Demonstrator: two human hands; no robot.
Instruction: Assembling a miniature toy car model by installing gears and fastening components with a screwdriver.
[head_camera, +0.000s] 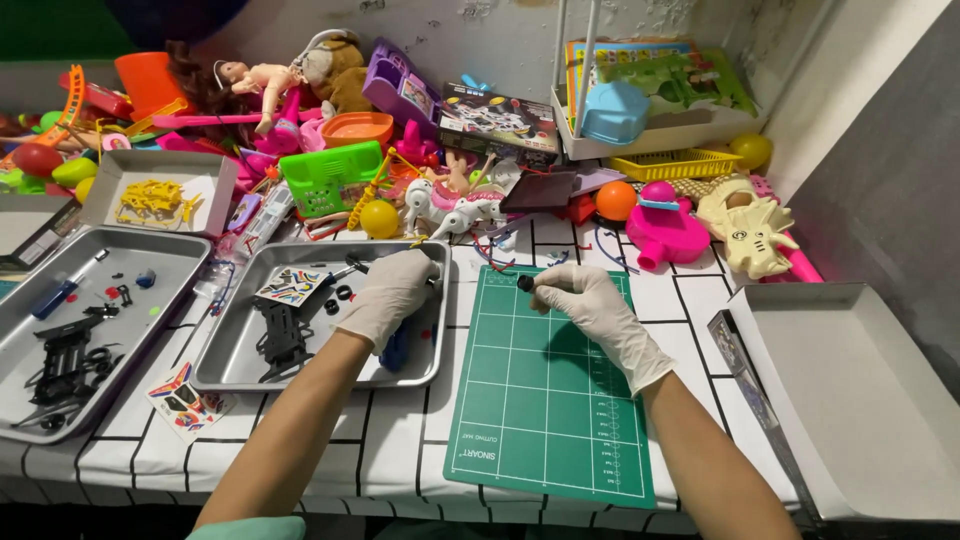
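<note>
Right hand (590, 300), white-gloved, fingers pinched together on small black part (525, 283) above top edge of green cutting mat (540, 420). Left hand (390, 290), also gloved, curled down into metal tray (235, 350), fingers closed over something there; what exactly, cannot tell. Blue tool (396, 350) lies just beneath palm. Sticker sheet (290, 286) and black chassis (282, 335) share tray. Second tray (170, 262) sits left; toy pile (400, 150) crowds back of white-tiled table (390, 430).

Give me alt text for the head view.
Two white-gloved hands work at a gridded white table: the left hand reaches into a metal tray of small black parts, while the right hand pinches a small black piece over a green cutting mat. Bright plastic toys are heaped behind.
</note>
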